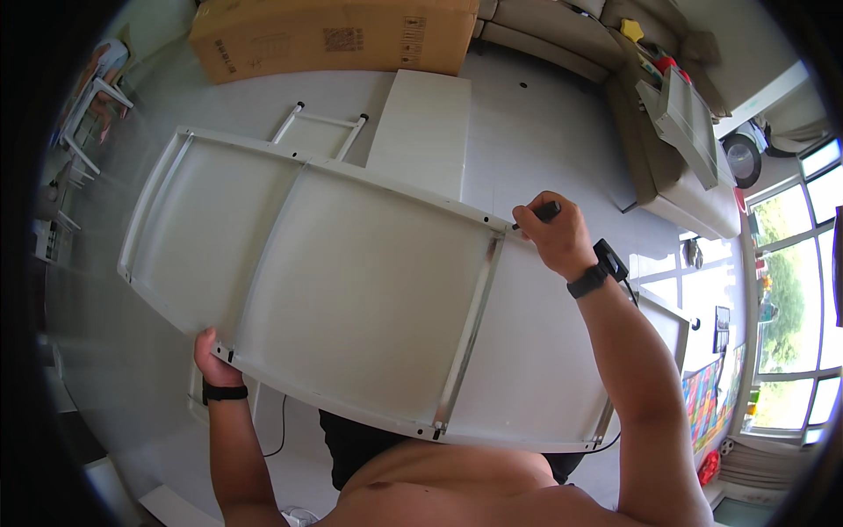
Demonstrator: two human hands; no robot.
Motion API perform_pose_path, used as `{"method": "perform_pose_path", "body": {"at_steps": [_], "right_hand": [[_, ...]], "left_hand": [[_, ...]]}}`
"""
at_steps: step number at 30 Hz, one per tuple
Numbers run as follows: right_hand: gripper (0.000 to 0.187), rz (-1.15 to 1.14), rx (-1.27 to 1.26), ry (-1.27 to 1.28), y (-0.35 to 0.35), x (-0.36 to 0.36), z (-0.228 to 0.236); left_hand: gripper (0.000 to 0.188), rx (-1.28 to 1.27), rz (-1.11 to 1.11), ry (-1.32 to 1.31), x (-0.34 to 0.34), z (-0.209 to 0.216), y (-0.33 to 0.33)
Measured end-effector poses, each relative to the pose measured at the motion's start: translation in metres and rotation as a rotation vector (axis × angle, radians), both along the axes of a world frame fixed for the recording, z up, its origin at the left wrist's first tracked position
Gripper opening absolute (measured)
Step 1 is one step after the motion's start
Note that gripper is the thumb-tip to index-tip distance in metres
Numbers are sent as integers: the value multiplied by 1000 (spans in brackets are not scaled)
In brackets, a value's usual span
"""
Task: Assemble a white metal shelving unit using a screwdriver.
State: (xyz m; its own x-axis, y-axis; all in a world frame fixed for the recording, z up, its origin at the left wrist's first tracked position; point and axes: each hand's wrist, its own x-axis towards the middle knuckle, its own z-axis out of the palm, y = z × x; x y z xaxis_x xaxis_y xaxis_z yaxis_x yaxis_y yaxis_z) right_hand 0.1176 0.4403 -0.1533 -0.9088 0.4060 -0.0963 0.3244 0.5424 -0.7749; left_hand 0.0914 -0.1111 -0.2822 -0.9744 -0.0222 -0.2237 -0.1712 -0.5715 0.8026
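Note:
A large white framed panel [364, 290], with raised edge rails and crossbars on its upper side, lies in front of my body, its near rail close to my waist. My left hand [216, 362] is closed round the near rail at the left, beside the end of a crossbar [274, 233]. Over at the far rail, my right hand [562, 237] grips a short black-handled screwdriver [549, 211]. Its tip points down at the rail, near the end of the metallic right crossbar [474, 329]; whether it touches a screw is too small to tell.
Beyond the panel are a white leg frame [320, 132], a flat white board [423, 123] on the floor and a long cardboard box [334, 39]. A brown sofa [562, 44] stands at the far right, a white frame [689, 123] leaning on it. Someone sits far left.

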Motion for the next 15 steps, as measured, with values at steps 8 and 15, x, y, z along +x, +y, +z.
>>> {"method": "perform_pose_path", "body": {"at_steps": [8, 15], "right_hand": [[27, 2, -4, 10, 0, 1, -2], [29, 59, 88, 34, 0, 1, -8]], "left_hand": [[43, 13, -2, -3, -4, -16, -16], [44, 7, -35, -5, -3, -9, -16]]}}
